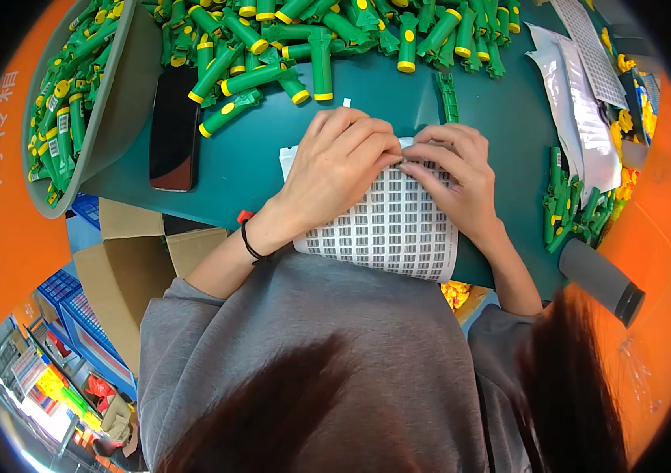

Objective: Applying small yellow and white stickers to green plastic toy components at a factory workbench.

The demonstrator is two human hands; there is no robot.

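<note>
A white sheet of small printed labels lies in front of me on the green table, its near edge curving down by my body. My left hand is closed over the sheet's far part, fingertips pinched together near the middle. Just beside them, my right hand pinches at the same spot with thumb and forefinger. Whether a single label is between the fingertips is too small to tell. Beyond my right hand lies one green plastic piece. A small white slip shows beyond my left hand.
Green tubes with yellow ends are heaped along the far side. More fill a grey tub at left, by a black phone. At right are plastic bags, green pieces and a grey cylinder. A cardboard box stands lower left.
</note>
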